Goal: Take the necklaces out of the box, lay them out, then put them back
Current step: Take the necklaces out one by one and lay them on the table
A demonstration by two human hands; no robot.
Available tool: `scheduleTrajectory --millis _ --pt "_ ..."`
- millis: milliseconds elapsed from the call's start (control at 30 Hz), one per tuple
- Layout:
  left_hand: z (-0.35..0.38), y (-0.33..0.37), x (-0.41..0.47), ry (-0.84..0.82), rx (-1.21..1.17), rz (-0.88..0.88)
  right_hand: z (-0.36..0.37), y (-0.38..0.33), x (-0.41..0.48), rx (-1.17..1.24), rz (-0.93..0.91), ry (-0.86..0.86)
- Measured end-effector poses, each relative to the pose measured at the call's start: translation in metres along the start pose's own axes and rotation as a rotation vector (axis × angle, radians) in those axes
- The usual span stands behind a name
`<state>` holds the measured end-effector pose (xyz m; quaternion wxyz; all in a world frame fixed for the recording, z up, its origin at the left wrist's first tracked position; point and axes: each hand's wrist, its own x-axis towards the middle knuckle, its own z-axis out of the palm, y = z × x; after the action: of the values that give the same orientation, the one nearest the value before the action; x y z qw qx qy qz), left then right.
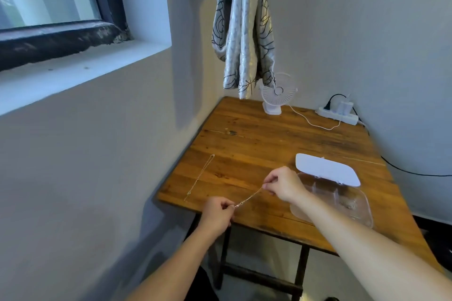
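A thin gold necklace (248, 197) is stretched taut just above the wooden table (269, 149). My left hand (216, 214) pinches its near end at the table's front edge, and my right hand (281, 184) pinches its far end. Another fine necklace (200, 176) lies straight along the table's left edge. A clear plastic box (342, 203) with dividers sits at the right, partly behind my right forearm. Its white lid (326, 168) stands open behind it. Something small and chain-like (349, 205) lies in a right compartment.
A small white fan (276, 95) stands at the table's back, its cable running to a white power strip (338, 115) in the back right corner. A patterned curtain (244, 27) hangs above the fan. Walls close in on the left and behind.
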<state>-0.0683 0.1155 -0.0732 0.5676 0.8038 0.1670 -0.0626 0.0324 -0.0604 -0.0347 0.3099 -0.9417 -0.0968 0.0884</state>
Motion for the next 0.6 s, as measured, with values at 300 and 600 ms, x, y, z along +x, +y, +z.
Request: scheduleTrajectory --millis 300,600 --pt "-0.026 -0.026 -0.007 0.281 0.54 0.214 0.034 0.004 0.04 -0.053 0.06 0.017" --pt "-0.032 -0.03 0.014 0.413 0.57 0.274 0.052 -0.051 0.102 0.041 -0.002 0.138"
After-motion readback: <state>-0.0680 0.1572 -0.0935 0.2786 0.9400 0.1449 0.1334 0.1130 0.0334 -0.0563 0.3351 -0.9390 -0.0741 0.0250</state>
